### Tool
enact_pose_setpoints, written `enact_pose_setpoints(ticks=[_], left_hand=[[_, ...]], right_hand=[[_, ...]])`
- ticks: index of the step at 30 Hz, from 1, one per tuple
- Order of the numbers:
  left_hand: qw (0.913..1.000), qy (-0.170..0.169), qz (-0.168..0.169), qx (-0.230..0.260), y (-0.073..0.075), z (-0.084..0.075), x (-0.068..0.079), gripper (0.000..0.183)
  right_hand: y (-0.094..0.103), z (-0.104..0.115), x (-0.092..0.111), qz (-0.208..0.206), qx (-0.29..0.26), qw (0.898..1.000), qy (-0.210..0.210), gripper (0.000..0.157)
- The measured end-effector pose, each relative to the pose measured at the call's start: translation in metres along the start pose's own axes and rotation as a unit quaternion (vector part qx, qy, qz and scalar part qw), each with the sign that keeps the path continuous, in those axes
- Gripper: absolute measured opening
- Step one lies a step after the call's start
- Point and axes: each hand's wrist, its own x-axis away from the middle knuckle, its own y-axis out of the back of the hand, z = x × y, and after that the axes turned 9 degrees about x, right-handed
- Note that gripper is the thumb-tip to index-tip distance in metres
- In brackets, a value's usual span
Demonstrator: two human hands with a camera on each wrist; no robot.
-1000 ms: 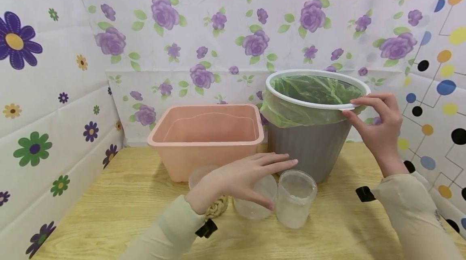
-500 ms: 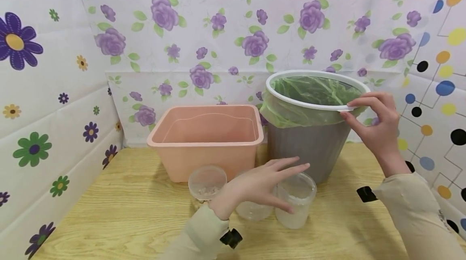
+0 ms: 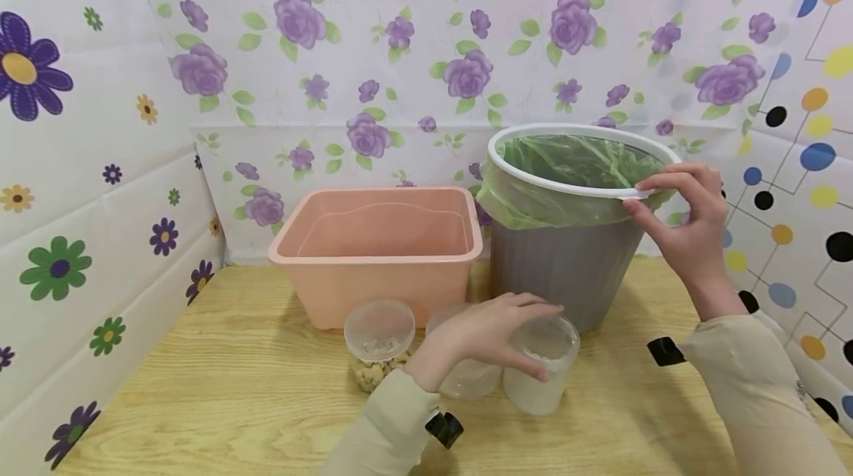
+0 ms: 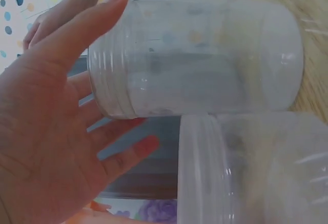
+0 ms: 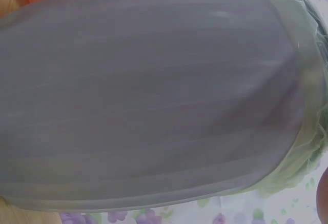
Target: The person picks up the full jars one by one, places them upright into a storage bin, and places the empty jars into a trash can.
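My left hand [image 3: 485,334] reaches over the mouth of an empty-looking clear plastic jar [image 3: 536,391], thumb on the near side and fingers spread on the far side. In the left wrist view the thumb and fingers [image 4: 130,155] lie around the jar's ribbed neck without visibly closing on it; whether they touch is hard to tell. My right hand [image 3: 693,228] pinches the white rim [image 3: 566,183] of a grey trash can [image 3: 560,269] between thumb and fingers. A green bag [image 3: 533,213] lines the can and folds over its outside.
Another clear jar [image 3: 472,381] stands partly behind my left hand. Left of it is a jar [image 3: 380,328] with pale, nut-like pieces inside. Behind them sits a pink plastic basin [image 3: 373,283]. Patterned sheets surround the wooden table [image 3: 220,387] at the back and sides.
My left hand has moved right, from above the middle jar to the rightmost one, uncovering the jar of pale pieces. The right hand stays on the rim.
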Motion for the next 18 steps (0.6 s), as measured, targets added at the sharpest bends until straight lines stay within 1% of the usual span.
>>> enact_pose_setpoints(ticks=[2,5,9,13,18], left_hand=[[1.0,0.0,-0.001,-0.009,0.001,0.0,-0.001,0.086],[0.9997,0.01,0.001,-0.023,0.003,-0.002,-0.003,0.086],[0.9992,0.023,0.012,-0.031,0.007,-0.003,-0.007,0.085],[0.9989,0.025,0.025,-0.031,0.011,-0.005,-0.012,0.082],[0.9982,0.036,0.043,-0.023,0.016,-0.011,-0.019,0.082]], right_hand=[[0.001,-0.001,0.0,0.003,-0.005,1.0,-0.001,0.029],[0.002,-0.002,0.0,0.01,-0.007,1.0,-0.003,0.03],[0.004,-0.004,0.0,0.016,-0.003,1.0,-0.007,0.032],[0.006,-0.004,-0.001,0.026,-0.002,1.0,-0.006,0.027],[0.009,-0.005,-0.002,0.044,0.0,0.999,-0.01,0.022]])
